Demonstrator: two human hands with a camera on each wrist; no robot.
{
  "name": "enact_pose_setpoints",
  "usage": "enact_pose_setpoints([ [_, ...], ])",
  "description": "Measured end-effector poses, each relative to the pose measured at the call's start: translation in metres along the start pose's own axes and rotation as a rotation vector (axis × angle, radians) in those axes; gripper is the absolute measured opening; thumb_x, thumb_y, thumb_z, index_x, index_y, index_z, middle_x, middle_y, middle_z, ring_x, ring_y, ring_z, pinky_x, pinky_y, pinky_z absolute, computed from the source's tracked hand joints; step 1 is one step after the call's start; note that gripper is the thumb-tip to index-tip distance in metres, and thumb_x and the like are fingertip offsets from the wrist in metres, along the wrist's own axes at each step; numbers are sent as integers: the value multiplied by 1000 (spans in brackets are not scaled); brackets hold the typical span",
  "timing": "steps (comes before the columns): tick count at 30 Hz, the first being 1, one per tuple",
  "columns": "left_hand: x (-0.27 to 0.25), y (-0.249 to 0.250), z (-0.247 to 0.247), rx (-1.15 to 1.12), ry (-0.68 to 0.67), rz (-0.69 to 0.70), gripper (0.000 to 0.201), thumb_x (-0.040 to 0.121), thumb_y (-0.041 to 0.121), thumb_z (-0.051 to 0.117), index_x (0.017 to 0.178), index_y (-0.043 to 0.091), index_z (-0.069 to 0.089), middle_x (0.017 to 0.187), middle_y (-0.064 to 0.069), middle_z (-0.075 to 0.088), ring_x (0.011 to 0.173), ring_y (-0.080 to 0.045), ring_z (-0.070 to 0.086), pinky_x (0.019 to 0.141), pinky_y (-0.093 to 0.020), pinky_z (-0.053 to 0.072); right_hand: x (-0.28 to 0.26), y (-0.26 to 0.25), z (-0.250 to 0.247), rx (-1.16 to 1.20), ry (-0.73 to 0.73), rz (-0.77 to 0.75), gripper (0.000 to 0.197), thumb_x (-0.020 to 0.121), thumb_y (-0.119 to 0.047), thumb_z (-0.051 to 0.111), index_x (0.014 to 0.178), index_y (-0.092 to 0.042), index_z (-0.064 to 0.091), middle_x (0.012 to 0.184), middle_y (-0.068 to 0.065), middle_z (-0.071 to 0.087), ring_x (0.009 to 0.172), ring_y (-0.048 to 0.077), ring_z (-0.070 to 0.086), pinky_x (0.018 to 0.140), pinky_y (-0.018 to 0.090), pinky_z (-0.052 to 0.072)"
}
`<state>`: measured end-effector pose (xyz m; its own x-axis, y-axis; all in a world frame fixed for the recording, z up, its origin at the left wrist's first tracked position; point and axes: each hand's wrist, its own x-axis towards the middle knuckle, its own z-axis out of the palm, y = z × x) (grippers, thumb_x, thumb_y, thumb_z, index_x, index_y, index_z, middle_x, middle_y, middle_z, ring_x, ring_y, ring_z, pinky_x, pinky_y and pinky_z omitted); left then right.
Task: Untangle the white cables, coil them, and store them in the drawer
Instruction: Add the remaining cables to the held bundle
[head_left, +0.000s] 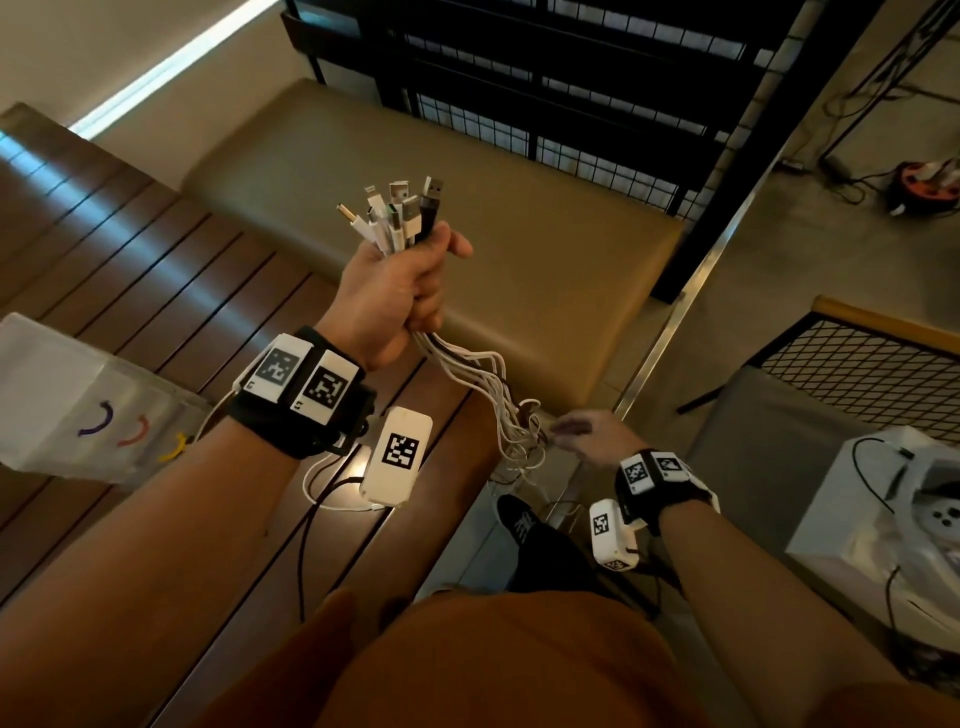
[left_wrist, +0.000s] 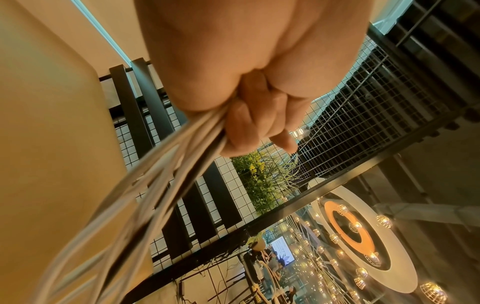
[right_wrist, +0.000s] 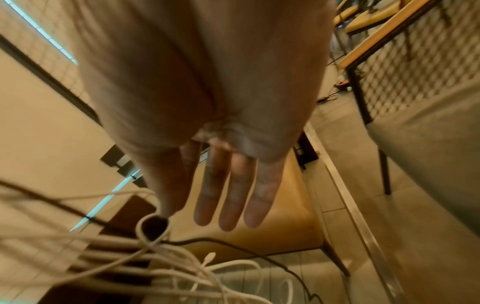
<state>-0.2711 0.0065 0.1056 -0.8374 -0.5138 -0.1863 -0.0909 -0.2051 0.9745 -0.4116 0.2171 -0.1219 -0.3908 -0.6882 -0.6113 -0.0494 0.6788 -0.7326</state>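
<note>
Above the edge of the wooden table, the left hand is closed in a fist around the white cables, just below their plugs. The plugs stand up together out of the fist, so one end of each cable seems already gathered and lined up. One dark cable is mixed in with the white ones. Below the fist the strands hang down and become a loose knot of loops near the floor, beside the tan bench.

The right hand is lower, close to this knot, with its fingers straight and spread; it holds nothing. Whether it touches a strand I cannot tell, because the picture is blurred there.

I judge the task to be at an early stage. The untangling is only partly done, since the lower ends are still crossed. No cable is coiled yet, and no drawer is visible in any view.
</note>
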Motion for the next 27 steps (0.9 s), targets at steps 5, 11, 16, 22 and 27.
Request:
enact_pose_setpoints([
  [5,0,2,3,-2,9,10,26,102,24,43,85,14,60,49,8,31,39,-8,22,43,-24,22,12,-8,27,-79,98,-51,19,82,-18,75,100,-21,69,93,-5,66,88,12,61,70,22,41],
  [11,2,4,2,-6,-5,17,26,101,25,43,86,14,61,51,7,31,40,-9,22,44,-26,21,9,-15,27,-57,15,-68,17,82,-14,75,94,-21,66,83,-12,63,79,7,59,66,16,42],
  [16,4,6,4,0,-19,19,26,102,23,42,87,14,60,50,7,31,40,-9,23,43,-26,22,19,-12,26,-172,69,-58,12,91,-11,62,102,-13,66,94,-1,62,87,15,56,70,22,39],
  [22,3,8,-6,-15,-102,-26,27,100,24,44,83,15,62,51,7,29,40,-9,22,42,-24,24,21,12,-3,-166,259,102,25,99,-11,48,121,-9,61,122,12,60,113,28,55,93,33,42],
  [27,0,12,-8,-13,-224,-87,28,92,24,47,75,19,68,49,6,28,38,-9,23,47,-31,18,17,44,-18,-292,304,113,25,101,-15,44,118,-14,62,122,15,63,106,32,59,85,33,47],
])
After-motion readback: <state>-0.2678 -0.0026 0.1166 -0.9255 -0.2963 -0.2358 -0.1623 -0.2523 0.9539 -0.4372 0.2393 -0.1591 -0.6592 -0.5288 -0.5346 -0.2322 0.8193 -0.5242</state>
